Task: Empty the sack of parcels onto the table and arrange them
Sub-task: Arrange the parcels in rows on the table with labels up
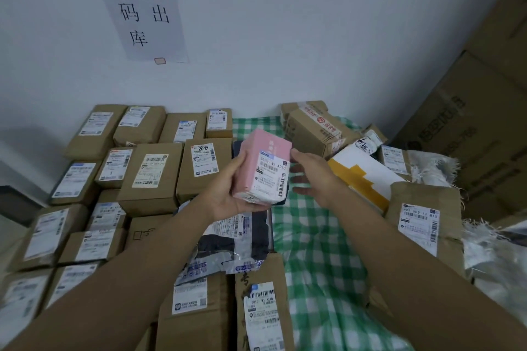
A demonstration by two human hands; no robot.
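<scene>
Left hand (225, 196) gripped pink parcel (261, 167) from below and left side, fingers curled round it, white shipping label facing camera. Parcel held in air above green checked tablecloth (319, 251). Right hand (313, 177) just right of pink parcel, fingers extended and relaxed, holding nothing. Brown cardboard parcels (151, 177) lay in rows left of pink parcel; white-and-yellow parcel (362, 177) lay right of it.
</scene>
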